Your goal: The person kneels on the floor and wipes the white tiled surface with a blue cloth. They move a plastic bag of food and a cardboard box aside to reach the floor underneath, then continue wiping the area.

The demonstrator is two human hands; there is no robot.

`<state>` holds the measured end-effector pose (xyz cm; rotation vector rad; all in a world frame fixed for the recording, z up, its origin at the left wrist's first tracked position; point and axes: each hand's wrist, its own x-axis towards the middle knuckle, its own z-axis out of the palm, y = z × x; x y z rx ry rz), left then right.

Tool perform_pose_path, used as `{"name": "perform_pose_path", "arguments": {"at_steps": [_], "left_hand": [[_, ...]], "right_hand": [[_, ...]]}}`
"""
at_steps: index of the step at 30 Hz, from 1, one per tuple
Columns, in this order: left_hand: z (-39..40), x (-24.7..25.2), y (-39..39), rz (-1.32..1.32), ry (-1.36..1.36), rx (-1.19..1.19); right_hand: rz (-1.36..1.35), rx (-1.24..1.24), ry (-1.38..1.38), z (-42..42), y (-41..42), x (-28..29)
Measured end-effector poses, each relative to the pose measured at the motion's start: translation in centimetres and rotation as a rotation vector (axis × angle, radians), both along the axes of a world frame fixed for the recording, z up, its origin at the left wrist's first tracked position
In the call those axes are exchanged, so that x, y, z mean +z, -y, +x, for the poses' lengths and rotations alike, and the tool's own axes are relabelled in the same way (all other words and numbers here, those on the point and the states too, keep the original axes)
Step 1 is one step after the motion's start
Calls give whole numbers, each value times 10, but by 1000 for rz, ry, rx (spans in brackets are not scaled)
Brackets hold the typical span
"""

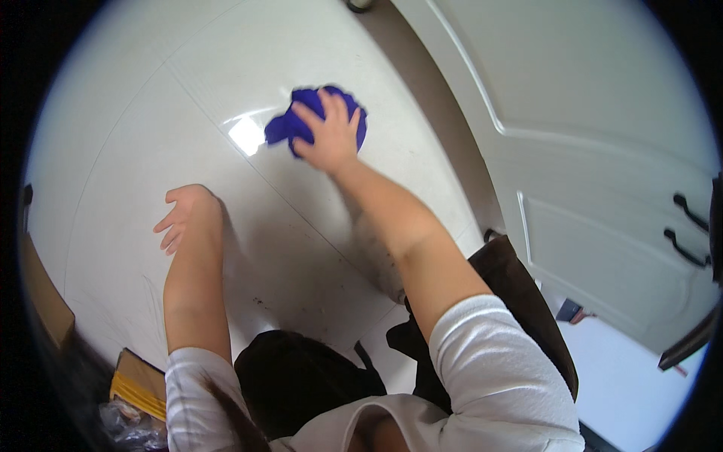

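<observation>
A crumpled purple cloth (282, 129) lies on the glossy white tiled floor (186, 130). My right hand (332, 134) presses flat on it with the fingers spread, covering its middle. To the lower left, my left hand (183, 217) rests against the bare floor, bent at the wrist, fingers apart and pointing left, holding nothing. Bright light reflects from the tile just left of the cloth. Dark specks (305, 309) and dirt are scattered on the floor between my arms, in front of my dark-clothed knee.
White panelled cabinet doors (576, 135) with black handles (686, 248) stand along the right, above a brown recess (446, 107). Cardboard pieces (48, 294), a yellow-edged box (135, 387) and clear plastic wrapping (127, 426) lie at lower left.
</observation>
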<state>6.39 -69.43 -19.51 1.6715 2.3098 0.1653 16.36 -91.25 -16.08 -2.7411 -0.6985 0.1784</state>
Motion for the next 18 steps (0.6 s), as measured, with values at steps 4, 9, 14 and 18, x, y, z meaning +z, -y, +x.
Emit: {"name": "perform_pose_path", "arguments": {"at_steps": [4,9,14,18], "left_hand": [[-3,3,5,-9,32,-49],[-6,-22,-5,18,80,13],[-8,-15,6,58,87,46],[-6,-19,9,151,101,57]], "right_hand": [[-77,109,-210,-97,32,9],[-62,229,-204,-90,34,-3],[127,-54,53,32,10,-44],[74,-287,120,130,42,-50]]}}
